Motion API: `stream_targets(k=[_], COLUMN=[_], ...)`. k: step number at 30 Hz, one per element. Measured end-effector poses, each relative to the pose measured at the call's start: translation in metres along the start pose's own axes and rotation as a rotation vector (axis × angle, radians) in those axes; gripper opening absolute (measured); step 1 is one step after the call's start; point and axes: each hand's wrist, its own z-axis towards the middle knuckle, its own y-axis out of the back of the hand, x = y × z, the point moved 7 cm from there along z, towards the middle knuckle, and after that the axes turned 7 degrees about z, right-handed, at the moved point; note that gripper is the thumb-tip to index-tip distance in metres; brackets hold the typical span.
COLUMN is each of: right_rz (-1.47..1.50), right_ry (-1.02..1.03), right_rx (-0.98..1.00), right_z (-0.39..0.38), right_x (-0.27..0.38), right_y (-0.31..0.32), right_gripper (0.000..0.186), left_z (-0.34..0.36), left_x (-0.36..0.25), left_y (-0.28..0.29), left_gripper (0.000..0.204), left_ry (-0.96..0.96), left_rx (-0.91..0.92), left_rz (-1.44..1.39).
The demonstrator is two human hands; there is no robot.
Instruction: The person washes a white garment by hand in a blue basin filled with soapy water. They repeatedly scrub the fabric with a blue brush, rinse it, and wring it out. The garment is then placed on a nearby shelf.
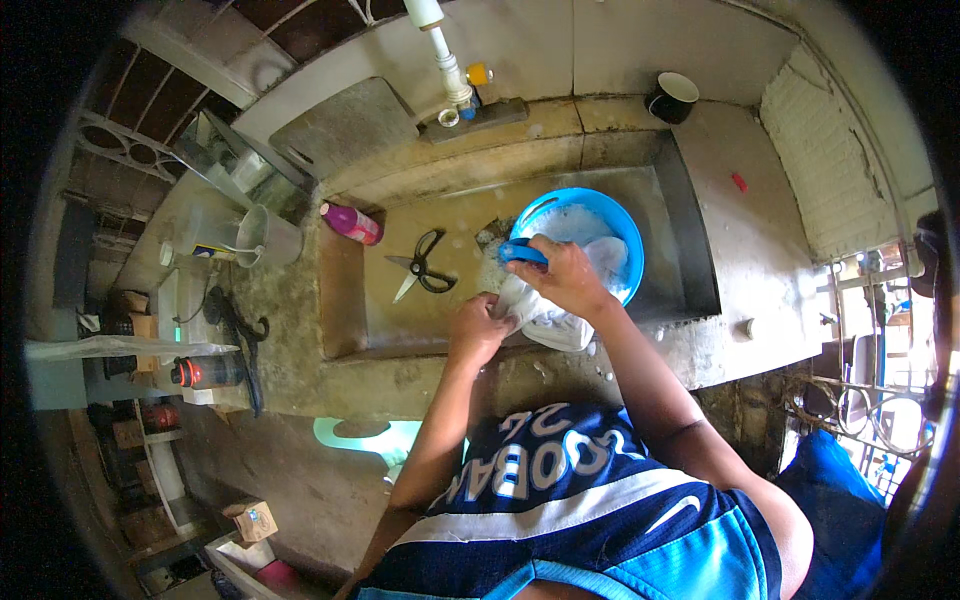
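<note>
My right hand point(565, 278) is closed on a blue scrub brush point(522, 252), held just over a wet white cloth point(558, 333). My left hand point(480, 325) pinches a bunched part of that cloth at the near edge of the concrete sink point(686, 240). The cloth drapes over the sink edge, and what looks like more of it lies in the round blue basin point(630, 215), among soap suds. Inside the sink, left of the basin, lie open black-handled scissors point(428, 270) and a purple bottle point(352, 224) on its side.
A white pail point(268, 238) stands left of the sink. A white tap pipe point(447, 65) comes down at the back, and a dark mug point(673, 97) sits on the back right ledge. A dark bottle with a red-trimmed cap point(208, 373) is at the left.
</note>
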Motion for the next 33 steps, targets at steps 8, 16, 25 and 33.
stream_targets(k=[8,16,25,33], right_rz=[-0.026,-0.273,-0.005,0.191], right_ry=[-0.144,0.205,0.105,0.008], right_rx=[-0.159,-0.033,-0.017,-0.646], right_z=[-0.001,-0.011,-0.013,0.01], right_x=[-0.039,-0.013,-0.005,-0.033], right_y=[0.036,-0.016,-0.024,0.085], right_gripper=[0.034,0.068,0.061,0.035], left_z=[-0.001,0.001,0.013,0.038], left_x=[0.017,0.015,0.0,-0.145], left_y=[-0.001,0.005,0.016,0.032], left_gripper=[0.034,0.02,0.021,0.035], left_ry=[0.01,-0.055,-0.155,-0.092], left_rx=[-0.07,-0.218,0.028,0.367], left_rz=[0.044,0.087,-0.54,-1.294])
